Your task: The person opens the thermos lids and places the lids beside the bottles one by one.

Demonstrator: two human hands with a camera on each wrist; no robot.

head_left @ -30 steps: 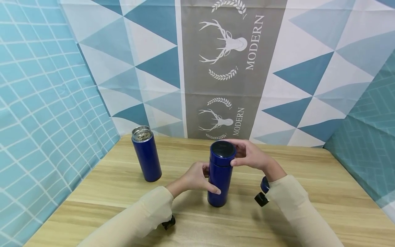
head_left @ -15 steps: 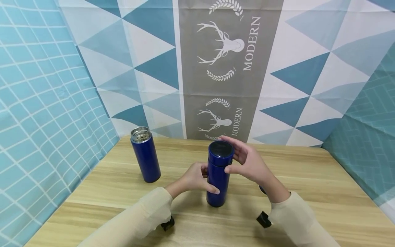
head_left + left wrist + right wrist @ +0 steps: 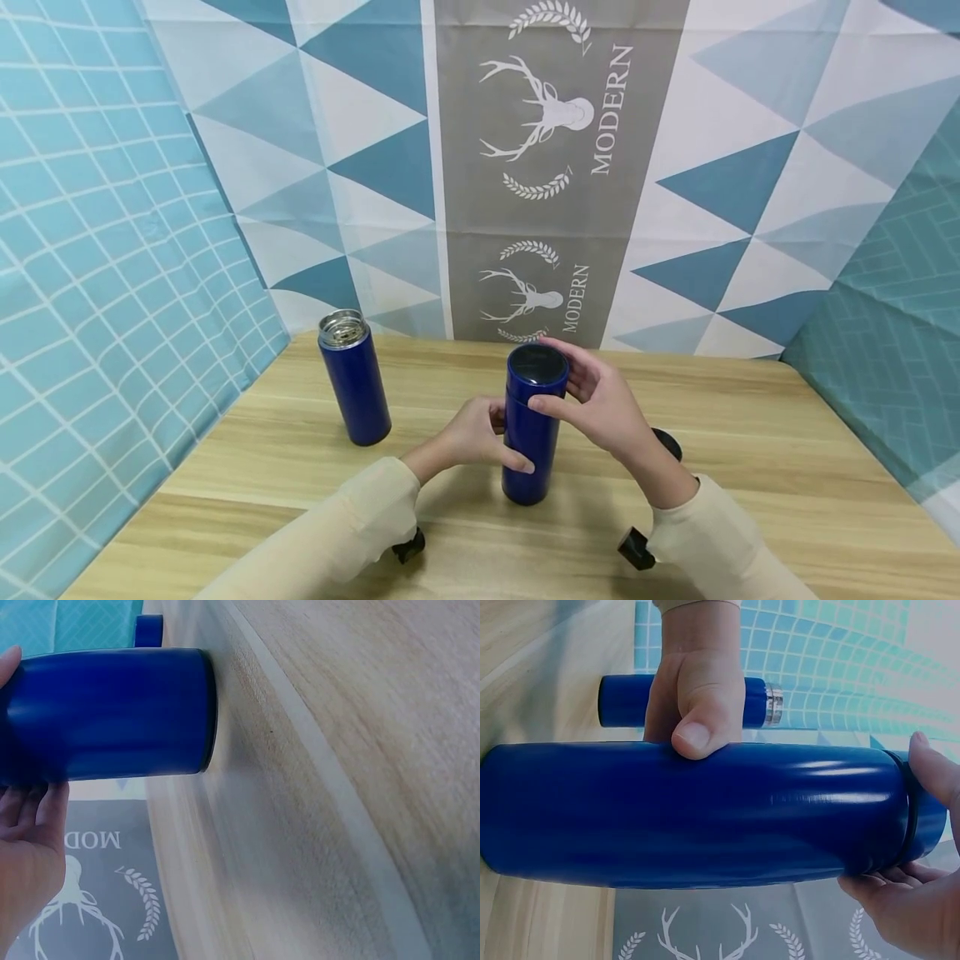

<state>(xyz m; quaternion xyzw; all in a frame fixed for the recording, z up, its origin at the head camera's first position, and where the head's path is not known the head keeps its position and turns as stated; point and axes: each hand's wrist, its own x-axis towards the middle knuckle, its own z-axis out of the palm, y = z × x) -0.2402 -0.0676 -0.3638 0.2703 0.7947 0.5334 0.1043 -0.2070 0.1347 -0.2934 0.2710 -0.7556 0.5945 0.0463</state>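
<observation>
A blue thermos bottle (image 3: 529,446) stands upright on the wooden table, a dark-topped lid (image 3: 537,364) seated on its mouth. My left hand (image 3: 480,433) grips the bottle's body from the left, thumb across the front. At the top, my right hand (image 3: 600,400) holds the lid, with its thumb in front near the seam and its fingers behind. In the right wrist view, the right thumb and fingers lie on either side of the lid end (image 3: 928,817). A second blue thermos bottle (image 3: 356,387) stands lidless at the left, its steel mouth showing.
A loose blue lid with a dark top (image 3: 667,443) lies on the table (image 3: 757,467), partly behind my right forearm; the left wrist view shows this blue lid (image 3: 149,631) too. Black wrist camera mounts (image 3: 636,548) hang under both sleeves. Patterned cloth (image 3: 540,183) hangs behind the table.
My right hand has shifted around the lid, its thumb moving left across the front. The loose lid shows more from behind the forearm than half a second ago. My left hand keeps its grip.
</observation>
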